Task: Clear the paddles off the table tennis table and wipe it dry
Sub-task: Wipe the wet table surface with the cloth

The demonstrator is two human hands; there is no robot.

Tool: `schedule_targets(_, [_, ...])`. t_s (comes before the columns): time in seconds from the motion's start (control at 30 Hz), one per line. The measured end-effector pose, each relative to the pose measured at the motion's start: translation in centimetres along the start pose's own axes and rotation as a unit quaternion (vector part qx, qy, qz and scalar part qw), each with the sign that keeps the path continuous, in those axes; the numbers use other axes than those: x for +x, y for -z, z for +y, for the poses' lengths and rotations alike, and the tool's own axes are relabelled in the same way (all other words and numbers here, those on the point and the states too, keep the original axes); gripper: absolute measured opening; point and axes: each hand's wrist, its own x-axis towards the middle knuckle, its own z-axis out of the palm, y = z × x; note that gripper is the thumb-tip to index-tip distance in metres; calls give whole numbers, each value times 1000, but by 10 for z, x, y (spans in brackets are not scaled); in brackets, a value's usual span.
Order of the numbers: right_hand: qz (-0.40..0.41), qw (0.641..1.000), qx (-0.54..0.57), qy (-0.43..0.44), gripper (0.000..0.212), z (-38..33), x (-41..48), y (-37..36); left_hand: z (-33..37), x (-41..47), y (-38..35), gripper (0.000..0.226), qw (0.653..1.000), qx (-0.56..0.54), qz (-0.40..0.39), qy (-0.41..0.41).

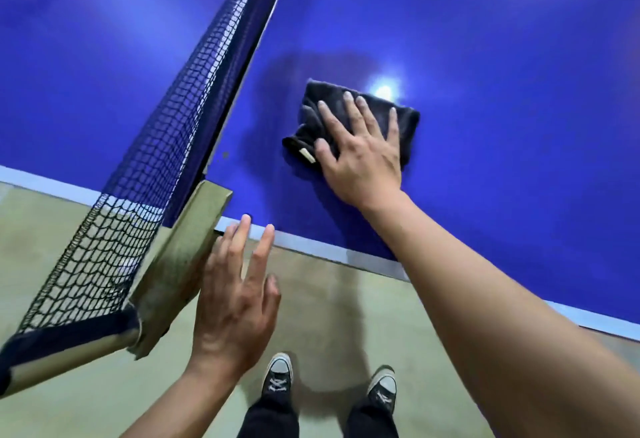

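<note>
I wipe the table tennis table (485, 57) with a cloth, close to the net (138, 160).

The net is on the left, and a tan net clamp (180, 264) holds it to the table edge. My left hand (235, 299) is just beside that clamp, with its fingers spread wide and nothing in it. Further right, the dark cloth (407, 122) lies bunched on the blue top. My right hand (360, 153) lies flat on it with straight fingers, pressing down. I think the best way is a flat palm and long pushes that overlap, going right up to the net and the white edge. I see no paddles here. The cloth has a small pale tag (307, 155), but I cannot read any words on it.
</note>
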Motion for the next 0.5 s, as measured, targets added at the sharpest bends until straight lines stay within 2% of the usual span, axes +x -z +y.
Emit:
schedule_targets(0.13, [-13, 997, 14, 75, 58, -97, 14, -21, -17, -7, 7, 65, 999, -21, -17, -19])
schedule_targets(0.23, [-25, 995, 24, 96, 56, -125, 13, -25, -16, -8, 9, 64, 999, -28, -30, -5])
schedule_targets(0.37, [-11, 998, 40, 51, 56, -101, -6, -19, -3, -6, 13, 62, 999, -39, -18, 33])
schedule_targets(0.5, [5, 998, 52, -39, 57, -26, -37, -1, 37, -7, 10, 61, 998, -25, -37, -49])
